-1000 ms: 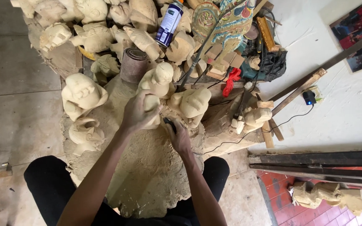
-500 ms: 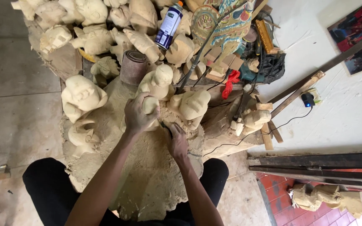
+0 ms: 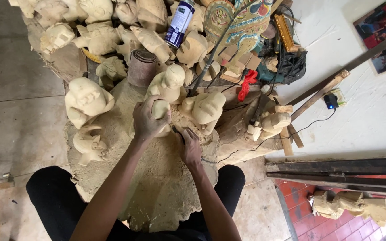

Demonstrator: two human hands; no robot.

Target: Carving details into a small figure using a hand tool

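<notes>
From above, the left hand (image 3: 147, 119) is wrapped tight round a small pale carving (image 3: 159, 108) on the dusty stump (image 3: 157, 187). The right hand (image 3: 189, 145) is curled round a thin tool (image 3: 175, 130), tip at the carving's base. Best to hold it firm, make small strokes and keep fingers clear.

Left hand (image 3: 147, 119) grips a pale carved wooden figure (image 3: 161, 108) on a sawdust-covered block (image 3: 157, 178); right hand (image 3: 189, 146) presses a small tool (image 3: 175, 130) against it.
</notes>
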